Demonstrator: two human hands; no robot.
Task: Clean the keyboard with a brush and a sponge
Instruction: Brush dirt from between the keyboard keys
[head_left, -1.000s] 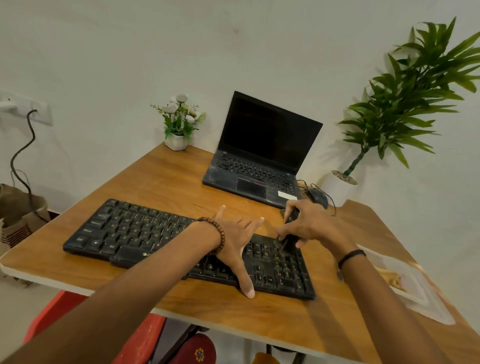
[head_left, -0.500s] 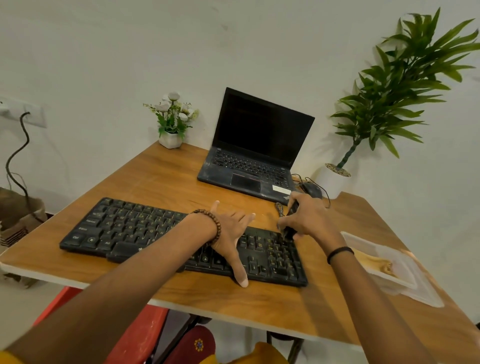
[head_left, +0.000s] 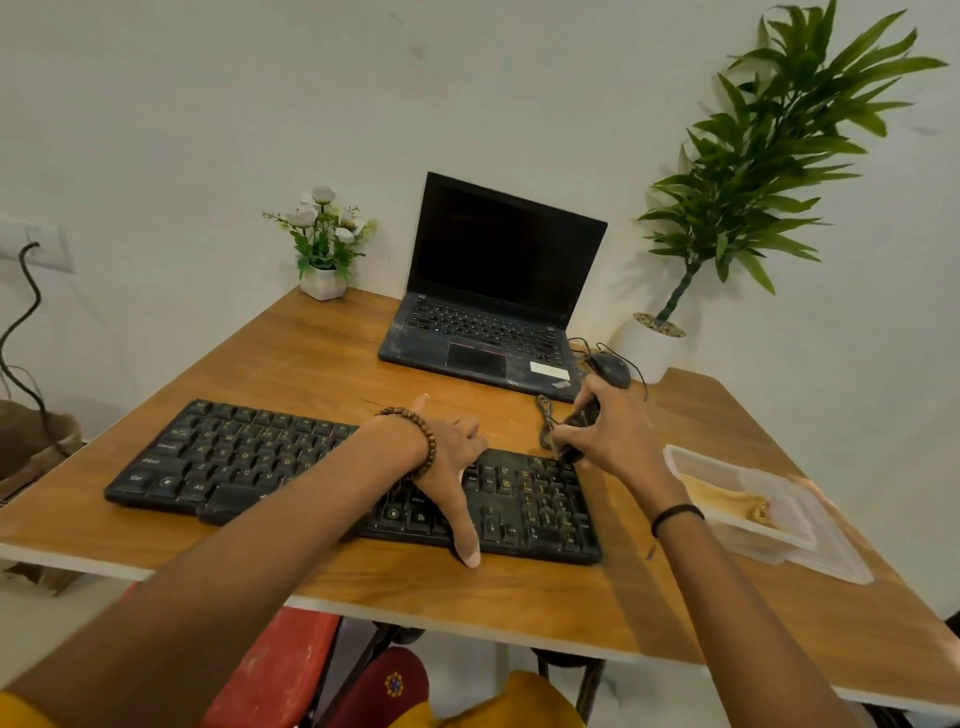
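A black keyboard (head_left: 244, 457) lies along the near part of the wooden table (head_left: 311, 364). My left hand (head_left: 452, 462) rests flat on its right half, fingers spread, thumb reaching over the front edge. My right hand (head_left: 613, 431) grips a small black brush (head_left: 576, 434) at the keyboard's far right corner, by the number pad. The brush tip is mostly hidden by my fingers. A yellowish sponge (head_left: 727, 501) lies in a clear plastic container (head_left: 779, 535) to the right.
An open black laptop (head_left: 493, 291) stands at the back, with a black mouse (head_left: 613, 366) and its coiled cable (head_left: 545, 421) beside it. A small flower pot (head_left: 324, 244) and a tall green plant (head_left: 753, 171) stand by the wall. A red chair (head_left: 280, 670) is under the table.
My right hand with the brush has moved up from the number pad to the keyboard's far right corner. The left hand stays pressed on the keys.
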